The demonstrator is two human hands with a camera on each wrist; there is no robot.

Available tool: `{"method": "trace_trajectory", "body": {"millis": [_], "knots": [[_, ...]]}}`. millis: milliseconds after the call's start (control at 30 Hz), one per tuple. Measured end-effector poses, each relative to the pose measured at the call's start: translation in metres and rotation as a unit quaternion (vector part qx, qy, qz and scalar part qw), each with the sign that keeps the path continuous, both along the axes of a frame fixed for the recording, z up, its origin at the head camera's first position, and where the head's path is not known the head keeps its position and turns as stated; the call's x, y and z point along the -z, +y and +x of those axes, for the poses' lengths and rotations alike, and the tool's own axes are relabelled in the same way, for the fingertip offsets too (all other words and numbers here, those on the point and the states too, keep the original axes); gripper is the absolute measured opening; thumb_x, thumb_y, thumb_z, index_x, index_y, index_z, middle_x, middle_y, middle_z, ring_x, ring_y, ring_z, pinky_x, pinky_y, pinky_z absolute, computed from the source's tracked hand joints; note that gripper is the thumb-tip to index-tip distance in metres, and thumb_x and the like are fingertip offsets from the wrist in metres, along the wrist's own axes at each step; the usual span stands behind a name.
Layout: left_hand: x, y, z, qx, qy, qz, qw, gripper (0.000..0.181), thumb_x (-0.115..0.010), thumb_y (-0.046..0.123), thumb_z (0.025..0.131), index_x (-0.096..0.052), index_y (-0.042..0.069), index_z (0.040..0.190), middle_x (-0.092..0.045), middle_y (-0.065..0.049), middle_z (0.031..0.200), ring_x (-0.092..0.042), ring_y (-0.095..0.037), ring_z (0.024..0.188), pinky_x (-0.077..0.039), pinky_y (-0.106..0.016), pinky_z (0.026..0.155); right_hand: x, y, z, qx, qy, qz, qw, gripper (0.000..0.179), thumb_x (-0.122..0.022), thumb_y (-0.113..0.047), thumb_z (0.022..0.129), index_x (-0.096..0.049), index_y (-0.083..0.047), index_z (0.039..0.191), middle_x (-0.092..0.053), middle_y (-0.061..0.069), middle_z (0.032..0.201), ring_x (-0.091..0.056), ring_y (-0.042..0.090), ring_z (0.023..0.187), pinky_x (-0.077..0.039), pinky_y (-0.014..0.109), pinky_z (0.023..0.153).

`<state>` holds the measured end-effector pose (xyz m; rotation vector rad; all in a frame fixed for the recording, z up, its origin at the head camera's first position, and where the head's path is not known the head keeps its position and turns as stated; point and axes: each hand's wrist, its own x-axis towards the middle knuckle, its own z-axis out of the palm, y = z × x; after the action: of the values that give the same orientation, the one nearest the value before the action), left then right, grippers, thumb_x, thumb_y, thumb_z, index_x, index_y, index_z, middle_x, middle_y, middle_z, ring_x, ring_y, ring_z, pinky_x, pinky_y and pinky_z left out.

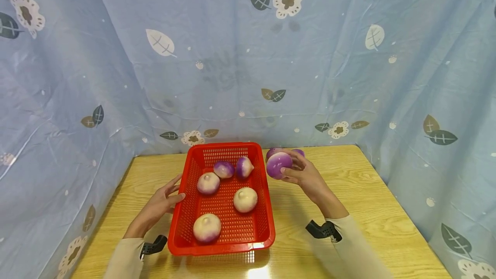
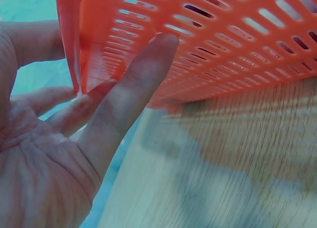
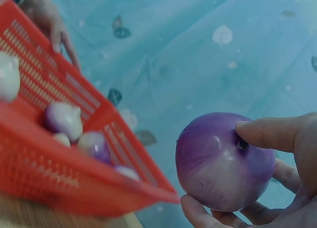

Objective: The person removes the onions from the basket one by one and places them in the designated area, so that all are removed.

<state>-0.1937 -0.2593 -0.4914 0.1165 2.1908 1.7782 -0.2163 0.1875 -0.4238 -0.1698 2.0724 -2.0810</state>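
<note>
In the head view my right hand [image 1: 308,178] holds a purple and white turnip [image 1: 278,165] above the table, right of a red plastic basket [image 1: 221,251]. The right wrist view shows thumb and fingers round this turnip [image 3: 223,161], its dark stem spot near the thumb tip. My left hand [image 1: 160,205] grips the basket's left side. Up close in the left wrist view, fingers lie against the slotted wall [image 2: 213,54], while one digit passes behind the rim. Inside the basket sit several turnips, among them a pale one [image 1: 245,200] and a purple one [image 1: 224,169].
More purple turnips, one of them at the table's back edge [image 1: 299,152], are partly hidden behind my right hand. The wood table [image 1: 345,193] extends to both sides of the basket. A blue patterned curtain [image 1: 232,72] closes off the back and sides.
</note>
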Motion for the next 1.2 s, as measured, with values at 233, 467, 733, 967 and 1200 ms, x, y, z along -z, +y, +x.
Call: {"method": "trace_trajectory", "body": {"millis": [233, 467, 733, 967, 1200], "knots": [[0.0, 0.0, 0.0, 0.001, -0.001, 0.001, 1.0, 0.079, -0.062, 0.016, 0.095, -0.016, 0.021, 0.159, -0.03, -0.031, 0.154, -0.07, -0.034, 0.1, -0.061, -0.047, 0.076, 0.008, 0.026, -0.002, 0.019, -0.003, 0.018, 0.9996, 0.067, -0.07, -0.014, 0.09, -0.038, -0.012, 0.148, -0.038, 0.019, 0.146, -0.054, 0.024, 0.119, -0.057, 0.036, 0.091], [0.001, -0.002, 0.001, 0.0, -0.003, 0.001, 1.0, 0.079, -0.062, 0.017, 0.095, -0.016, 0.022, 0.159, -0.029, -0.031, 0.154, -0.07, -0.034, 0.099, -0.061, -0.047, 0.076, 0.015, 0.051, -0.004, 0.041, -0.02, 0.035, 0.9984, 0.068, -0.065, -0.015, 0.094, -0.03, -0.012, 0.152, -0.033, 0.023, 0.148, -0.054, 0.028, 0.119, -0.056, 0.04, 0.094], [0.001, -0.003, -0.001, 0.004, 0.002, -0.001, 1.0, 0.078, -0.062, 0.018, 0.096, -0.017, 0.022, 0.159, -0.031, -0.031, 0.153, -0.07, -0.034, 0.1, -0.061, -0.047, 0.075, 0.023, 0.072, -0.011, 0.065, -0.019, 0.053, 0.9963, 0.066, -0.063, -0.015, 0.096, -0.029, -0.011, 0.152, -0.032, 0.023, 0.145, -0.052, 0.027, 0.12, -0.055, 0.04, 0.094], [0.0, -0.002, 0.001, 0.005, 0.004, 0.001, 1.0, 0.077, -0.062, 0.019, 0.095, -0.018, 0.023, 0.159, -0.032, -0.03, 0.153, -0.07, -0.034, 0.101, -0.061, -0.047, 0.075, 0.035, 0.091, -0.023, 0.089, -0.002, 0.108, 0.9901, 0.065, -0.063, -0.019, 0.096, -0.03, -0.009, 0.152, -0.034, 0.025, 0.147, -0.057, 0.021, 0.113, -0.057, 0.036, 0.092], [0.0, -0.001, 0.0, 0.008, 0.002, 0.004, 1.0, 0.077, -0.062, 0.018, 0.096, -0.018, 0.023, 0.159, -0.033, -0.031, 0.153, -0.069, -0.036, 0.102, -0.061, -0.048, 0.075, 0.048, 0.111, -0.041, 0.118, -0.018, 0.148, 0.9818, 0.066, -0.064, -0.02, 0.096, -0.031, -0.01, 0.152, -0.039, 0.025, 0.143, -0.058, 0.011, 0.102, -0.057, 0.037, 0.092]]}}
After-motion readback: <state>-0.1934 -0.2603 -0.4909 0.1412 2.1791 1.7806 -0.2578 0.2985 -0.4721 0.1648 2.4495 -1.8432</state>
